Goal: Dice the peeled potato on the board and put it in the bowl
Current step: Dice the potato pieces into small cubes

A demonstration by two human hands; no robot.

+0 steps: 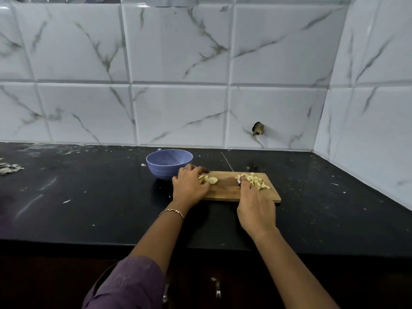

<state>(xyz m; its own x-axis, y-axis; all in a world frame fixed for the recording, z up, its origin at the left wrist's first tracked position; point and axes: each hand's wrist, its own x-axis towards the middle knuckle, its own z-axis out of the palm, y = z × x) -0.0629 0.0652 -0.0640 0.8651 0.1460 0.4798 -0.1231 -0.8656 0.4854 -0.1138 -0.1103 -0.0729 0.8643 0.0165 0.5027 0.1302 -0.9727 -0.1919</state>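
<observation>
From my head view, both my forearms reach forward over the near edge of the black bench (89, 197) to the wooden board (225, 190), which lies a little right of centre with its long side across.

My left hand (189, 184) sits palm down on the board's left end. Its wrist is bent slightly right and its fingers curl over the potato slices (211, 180), which it holds against the wood. A ring (186, 167) shows on one finger, a bracelet (171, 211) circles the wrist, and a purple sleeve (129, 284) covers the upper arm.

My right hand (256, 208) comes in from the near right with its back up, fingers closed around the dark handle of the knife (239, 183). A thin bright line runs on from it toward the far left, past the board's far edge. It seems to be the blade seen edge-on.

The diced potato (258, 181) is heaped on the board's far right part, just right of my knuckles. Bare wood lies between the slices and the dice.

The blue bowl (162, 168) stands on the bench at the board's far left corner, just behind my left hand, and I cannot tell if they touch.

Open bench stretches left and right of the board. Pale scraps (10, 168) lie at the far left edge. The tiled wall (178, 63) closes the far side and turns the corner at the right.
</observation>
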